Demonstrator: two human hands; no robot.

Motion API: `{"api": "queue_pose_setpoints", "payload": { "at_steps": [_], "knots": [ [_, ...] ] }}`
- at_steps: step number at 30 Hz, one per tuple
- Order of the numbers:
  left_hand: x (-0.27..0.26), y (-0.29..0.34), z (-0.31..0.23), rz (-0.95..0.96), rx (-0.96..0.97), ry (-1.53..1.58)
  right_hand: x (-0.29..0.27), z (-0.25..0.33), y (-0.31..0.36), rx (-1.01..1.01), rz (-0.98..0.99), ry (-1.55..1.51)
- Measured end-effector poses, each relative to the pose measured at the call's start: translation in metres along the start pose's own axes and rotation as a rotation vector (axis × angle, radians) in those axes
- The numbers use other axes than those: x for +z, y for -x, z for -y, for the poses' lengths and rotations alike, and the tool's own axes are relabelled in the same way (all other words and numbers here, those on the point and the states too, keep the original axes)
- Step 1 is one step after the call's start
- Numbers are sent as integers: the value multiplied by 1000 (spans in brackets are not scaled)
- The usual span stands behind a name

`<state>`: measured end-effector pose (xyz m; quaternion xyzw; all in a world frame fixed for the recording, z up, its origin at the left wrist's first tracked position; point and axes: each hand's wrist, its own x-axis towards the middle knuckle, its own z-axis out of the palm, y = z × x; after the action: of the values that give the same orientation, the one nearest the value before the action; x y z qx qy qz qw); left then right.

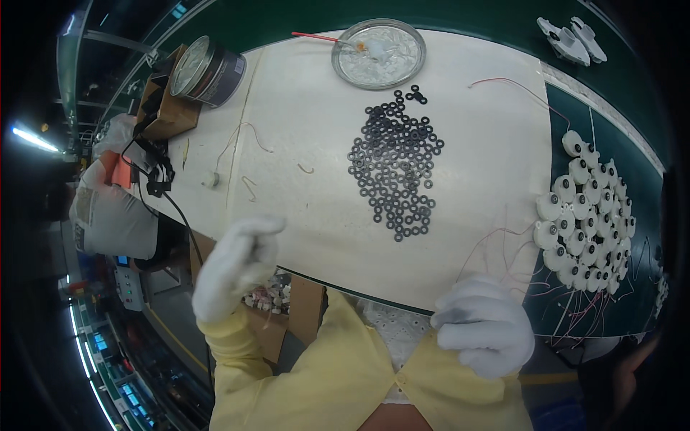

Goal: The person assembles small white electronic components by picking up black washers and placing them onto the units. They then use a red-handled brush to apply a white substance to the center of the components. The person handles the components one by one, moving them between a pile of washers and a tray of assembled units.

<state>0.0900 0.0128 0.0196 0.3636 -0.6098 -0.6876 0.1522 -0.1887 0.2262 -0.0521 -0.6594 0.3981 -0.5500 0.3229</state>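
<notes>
My left hand (241,266), in a white glove, is raised over the near left edge of the white tabletop (316,237). Its index finger stretches out to the right and I see nothing held in it. At the near right edge, my right hand (483,327), gloved too and greyish on the fingers, has its fingers curled in. Whatever it may hold is hidden. Thin pinkish wires (496,233) lie just beyond it. Many black rubber rings (395,165) are spread over the middle of the table. White round parts (586,215) with black centres and wires cluster at the right.
At the far side stands a round metal dish (379,79) of pale grease, a red-handled stick (316,36) across its rim. A large tin (219,75) and a cardboard box (169,108) occupy the far left. White shoe-shaped pieces (568,43) lie far right. An open carton (269,320) sits below the table edge.
</notes>
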Motion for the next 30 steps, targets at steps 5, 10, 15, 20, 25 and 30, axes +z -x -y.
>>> {"api": "queue_pose_setpoints", "payload": {
  "at_steps": [5, 10, 15, 20, 25, 30],
  "knots": [
    [50, -35, 46, -51, 401, -822, 1, 0, -4, -6, -43, 156],
    [60, -40, 57, -187, 648, -1292, 4, -2, -5, 58, -62, 277],
    [52, -35, 62, -209, 454, -1189, 6, 1, -6, 69, -74, 295],
    [58, -54, 53, -136, 430, -867, 8, -3, -4, 52, -103, 285],
    [61, -66, 50, -53, 515, -912, 7, 1, -4, 80, -104, 318],
    [61, -66, 55, -61, 471, -894, 8, 2, -2, 87, -101, 358]
  ]
}}
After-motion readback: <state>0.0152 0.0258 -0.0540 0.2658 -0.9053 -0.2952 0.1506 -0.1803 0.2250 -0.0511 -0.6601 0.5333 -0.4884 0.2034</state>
